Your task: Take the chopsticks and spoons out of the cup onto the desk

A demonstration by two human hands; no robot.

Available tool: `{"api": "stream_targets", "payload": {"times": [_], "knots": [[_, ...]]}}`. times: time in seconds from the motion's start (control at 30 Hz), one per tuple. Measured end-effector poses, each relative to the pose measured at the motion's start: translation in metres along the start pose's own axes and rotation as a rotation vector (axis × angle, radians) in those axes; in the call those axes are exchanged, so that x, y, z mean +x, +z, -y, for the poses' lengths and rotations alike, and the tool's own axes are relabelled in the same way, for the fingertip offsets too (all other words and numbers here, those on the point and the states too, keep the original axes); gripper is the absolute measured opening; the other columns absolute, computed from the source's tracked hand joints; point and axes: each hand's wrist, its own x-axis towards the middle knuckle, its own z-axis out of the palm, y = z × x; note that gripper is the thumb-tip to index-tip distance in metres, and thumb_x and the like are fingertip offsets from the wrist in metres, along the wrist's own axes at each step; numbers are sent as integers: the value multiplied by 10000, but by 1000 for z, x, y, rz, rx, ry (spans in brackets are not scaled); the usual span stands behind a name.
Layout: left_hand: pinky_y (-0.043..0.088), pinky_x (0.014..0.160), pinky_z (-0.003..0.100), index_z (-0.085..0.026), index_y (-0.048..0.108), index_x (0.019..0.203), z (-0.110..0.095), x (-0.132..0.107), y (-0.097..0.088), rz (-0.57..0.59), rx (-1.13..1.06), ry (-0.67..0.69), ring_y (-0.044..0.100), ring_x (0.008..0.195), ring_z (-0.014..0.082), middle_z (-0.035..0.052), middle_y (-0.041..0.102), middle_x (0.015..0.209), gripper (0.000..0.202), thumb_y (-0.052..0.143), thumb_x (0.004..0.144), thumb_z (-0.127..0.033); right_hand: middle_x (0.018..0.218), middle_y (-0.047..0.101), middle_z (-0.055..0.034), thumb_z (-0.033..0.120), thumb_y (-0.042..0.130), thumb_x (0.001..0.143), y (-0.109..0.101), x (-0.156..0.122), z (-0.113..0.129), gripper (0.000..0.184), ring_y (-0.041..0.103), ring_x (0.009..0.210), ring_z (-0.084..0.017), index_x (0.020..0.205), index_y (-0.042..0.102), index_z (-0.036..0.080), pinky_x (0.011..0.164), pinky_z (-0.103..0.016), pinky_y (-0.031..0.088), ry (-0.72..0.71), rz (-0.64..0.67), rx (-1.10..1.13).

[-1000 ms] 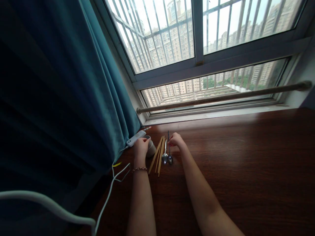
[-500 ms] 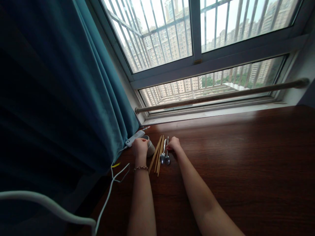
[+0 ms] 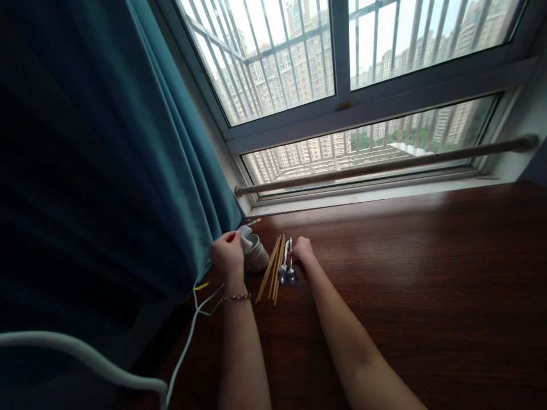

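My left hand (image 3: 226, 254) is closed around a white corded device (image 3: 245, 238) at the curtain's edge, and only the device's far end shows past my fingers. Just right of that hand a small pale cup (image 3: 257, 255) rests on the wooden table (image 3: 410, 273). Several wooden chopsticks (image 3: 270, 269) lie in a bundle beside the cup. Two metal spoons (image 3: 286, 267) lie side by side right of the chopsticks, bowls toward me. My right hand (image 3: 302, 250) is curled at the spoons' handle ends, pinching them.
A teal curtain (image 3: 128, 171) hangs at the left, down to the table's edge. A white cable (image 3: 188, 336) runs from the device toward me. Behind the table are a window sill, a wooden rod (image 3: 384, 166) and a barred window.
My left hand left the cup, moved left and closed on the white device. My right hand slid the right spoon against the other spoon.
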Motion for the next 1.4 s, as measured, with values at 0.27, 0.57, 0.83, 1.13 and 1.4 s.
{"api": "stream_targets", "payload": {"times": [0.27,0.57,0.83,1.13,1.4], "knots": [[491,742,270,-152,669,885,-40,-15,-24,-136,-492,280,621,779,166,48,677,841,276,589,806,-404,766,651,-49,189,717,745,-60,-57,66,165,589,692,-113,851,692,66,617,-167,420,-677,-25,415],[495,706,253,-120,657,903,-68,-37,-9,297,-699,205,624,789,164,63,674,869,253,620,771,-333,560,483,30,276,711,725,-83,-97,82,238,443,548,-63,649,637,62,497,-159,282,-802,134,250],[495,819,316,-125,581,1142,-60,-29,-12,240,-593,244,607,964,202,107,652,1056,442,659,765,-342,655,606,-50,244,791,640,-57,-37,40,209,572,577,-142,735,679,96,468,-188,389,-204,8,36],[500,808,319,-142,559,1187,-55,-28,-14,370,-470,344,628,918,198,91,659,1033,465,644,779,-349,796,646,-71,171,796,624,-35,-8,6,212,614,622,-177,751,641,103,539,-254,514,-1,25,-20],[422,520,223,-198,678,719,-69,-43,-30,691,-170,524,553,473,107,-36,629,583,150,579,804,-272,887,654,-116,193,809,618,-28,-6,-3,304,643,794,-232,857,655,86,710,-305,542,85,-3,-130]]}}
